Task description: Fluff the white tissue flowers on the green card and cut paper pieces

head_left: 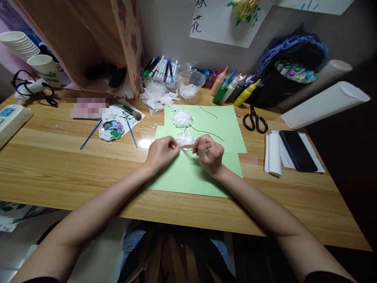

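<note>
Two white ruffled flowers lie on light green paper sheets (pixel 194 177), an upper one (pixel 182 118) and a lower one (pixel 185 138) just beyond my hands. Thin dark curved lines run across the upper sheet. In my right hand (pixel 209 154) is a flat brown wooden stick (pixel 189 146), pointing left along the lower flower's near edge. My left hand (pixel 163 152) has its fingers pinched together at that flower's left edge, close to the stick's tip. What sits between those fingertips is too small to make out.
To the left are a paint palette (pixel 111 129), blue-handled brushes (pixel 91 133) and paper cups (pixel 44 65). Behind the sheets stand a clear bowl (pixel 191 84), markers (pixel 161 70) and paint bottles (pixel 220 92). Black scissors (pixel 255 121) and a phone (pixel 298 150) lie right.
</note>
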Demonstrator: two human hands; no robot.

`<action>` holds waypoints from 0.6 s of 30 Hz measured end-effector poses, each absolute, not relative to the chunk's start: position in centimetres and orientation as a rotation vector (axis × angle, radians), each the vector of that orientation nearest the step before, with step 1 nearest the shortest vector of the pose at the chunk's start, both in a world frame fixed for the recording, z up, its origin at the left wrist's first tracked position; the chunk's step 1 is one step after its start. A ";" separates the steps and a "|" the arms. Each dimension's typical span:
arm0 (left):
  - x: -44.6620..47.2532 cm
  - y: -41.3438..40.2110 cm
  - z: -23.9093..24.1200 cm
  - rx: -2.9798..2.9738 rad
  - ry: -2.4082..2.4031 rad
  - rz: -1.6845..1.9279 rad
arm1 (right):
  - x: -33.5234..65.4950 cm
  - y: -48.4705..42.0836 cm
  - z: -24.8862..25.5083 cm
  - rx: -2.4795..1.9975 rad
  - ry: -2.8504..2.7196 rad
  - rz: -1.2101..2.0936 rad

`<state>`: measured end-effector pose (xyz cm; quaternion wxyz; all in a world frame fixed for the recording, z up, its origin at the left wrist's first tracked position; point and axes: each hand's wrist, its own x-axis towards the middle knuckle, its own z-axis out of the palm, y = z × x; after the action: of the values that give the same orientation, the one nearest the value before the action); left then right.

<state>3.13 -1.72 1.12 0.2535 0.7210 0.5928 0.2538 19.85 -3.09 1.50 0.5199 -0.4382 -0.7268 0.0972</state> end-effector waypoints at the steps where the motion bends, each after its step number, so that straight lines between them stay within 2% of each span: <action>1: 3.1 -1.7 1.1 1.959 1.610 0.689 | 19.7 -3.0 1.7 -1.054 -1.763 0.207; 6: 3.2 -1.8 1.3 1.947 1.590 0.693 | 18.4 -1.8 3.1 -1.136 -1.893 0.156; 11: 3.0 -1.7 1.3 1.913 1.575 0.685 | 18.2 -1.0 3.7 -1.207 -1.893 0.264; 14: 3.0 -1.7 1.3 1.909 1.585 0.687 | 18.9 -1.5 3.6 -1.156 -1.858 0.339; 18: 3.0 -1.7 1.3 1.916 1.610 0.701 | 19.8 -2.5 3.3 -1.012 -1.817 0.276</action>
<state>3.00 -1.65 1.33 0.2682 0.7102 0.5968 0.2599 19.82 -2.48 3.27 0.4983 -0.4182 -0.7509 0.1139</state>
